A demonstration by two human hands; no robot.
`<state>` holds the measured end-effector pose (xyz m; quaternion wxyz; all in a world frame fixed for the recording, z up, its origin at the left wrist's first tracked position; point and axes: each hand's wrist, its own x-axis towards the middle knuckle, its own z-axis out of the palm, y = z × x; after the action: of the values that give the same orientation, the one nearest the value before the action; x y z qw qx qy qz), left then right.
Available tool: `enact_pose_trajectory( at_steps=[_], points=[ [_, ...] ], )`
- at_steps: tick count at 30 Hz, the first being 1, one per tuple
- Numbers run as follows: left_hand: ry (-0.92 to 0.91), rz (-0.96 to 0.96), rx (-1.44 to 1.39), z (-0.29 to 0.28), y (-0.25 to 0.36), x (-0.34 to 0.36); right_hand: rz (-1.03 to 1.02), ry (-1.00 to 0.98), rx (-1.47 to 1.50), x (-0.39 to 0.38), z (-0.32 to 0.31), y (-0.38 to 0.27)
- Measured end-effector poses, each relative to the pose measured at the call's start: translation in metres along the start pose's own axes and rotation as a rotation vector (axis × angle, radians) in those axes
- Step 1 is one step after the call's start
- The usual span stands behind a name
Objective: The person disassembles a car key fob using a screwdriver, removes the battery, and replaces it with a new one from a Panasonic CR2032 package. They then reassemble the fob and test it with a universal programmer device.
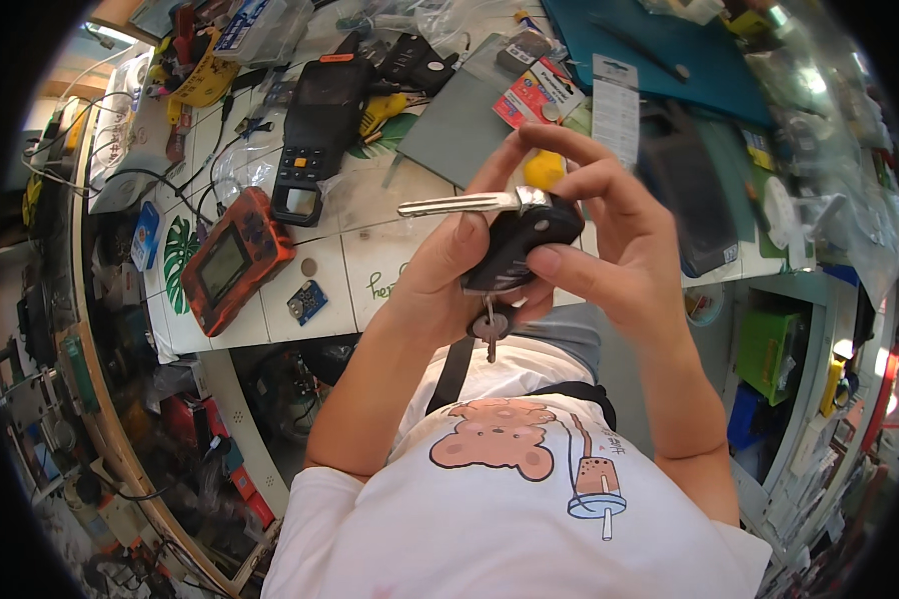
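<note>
A black car key fob point(514, 250) with its silver blade point(448, 204) folded out to the left is held up in the middle of the view. My left hand point(438, 268) cradles it from the left, thumb upright below the blade. My right hand point(619, 250) grips it from the right, thumb on the fob's face and fingers curled above it. A small key point(489, 334) dangles beneath the fob. Beyond the hands, a yellow object point(545, 170) lies on the bench, partly hidden.
The tiled bench point(325, 285) carries a black handheld device point(322, 110), an orange-cased device point(232, 250), a small circuit board point(307, 301), blister packs point(537, 92), a teal mat point(669, 50) and a yellow tool cup point(200, 65). Crowded shelves point(784, 359) stand at both sides.
</note>
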<state>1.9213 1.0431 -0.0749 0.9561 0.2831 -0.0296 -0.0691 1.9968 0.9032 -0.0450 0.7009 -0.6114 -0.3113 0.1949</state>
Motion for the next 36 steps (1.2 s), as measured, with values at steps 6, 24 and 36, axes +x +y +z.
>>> enact_pose_trajectory(
  at_steps=[6,24,36],
  points=[
    [0.326,0.266,0.391,0.01,0.0,-0.002,-0.121,0.196,0.099,-0.009,-0.013,-0.013],
    [0.203,0.547,1.397,0.059,-0.019,0.021,0.004,0.241,0.56,-0.035,-0.034,-0.004],
    [0.229,0.585,1.318,0.058,-0.028,0.02,0.112,0.321,0.468,-0.037,-0.029,-0.019]
  ],
)
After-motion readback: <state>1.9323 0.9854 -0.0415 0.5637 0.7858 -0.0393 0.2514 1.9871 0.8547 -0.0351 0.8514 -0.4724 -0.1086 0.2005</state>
